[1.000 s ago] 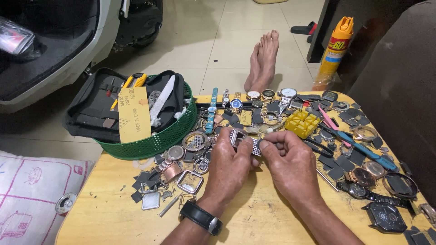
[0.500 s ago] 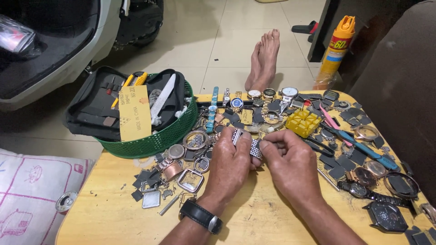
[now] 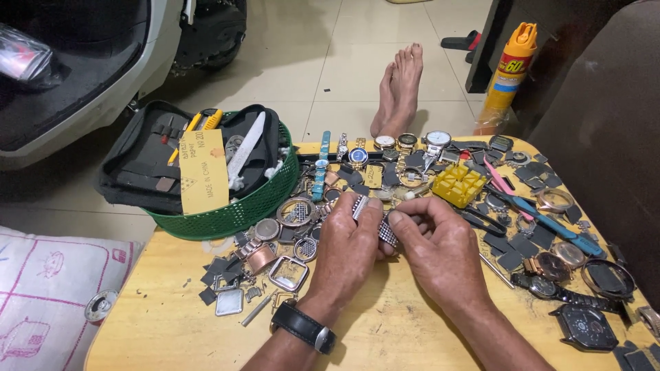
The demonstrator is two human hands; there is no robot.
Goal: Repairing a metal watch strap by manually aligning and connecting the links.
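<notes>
Both hands are meeting over the middle of the pale wooden table (image 3: 172, 302). The left hand (image 3: 347, 251), wearing a black wristwatch (image 3: 304, 327), and the right hand (image 3: 440, 251) are together pinching a silver metal-link watch band (image 3: 375, 218) between thumbs and fingertips, holding it just above the tabletop. Loose watch cases, dials and square frames are lying scattered around the hands. A yellow plastic block holder (image 3: 459, 184) is sitting just beyond the right hand. A round green plastic basket (image 3: 234, 214), carrying an open black tool case, is resting at the table's left edge.
</notes>
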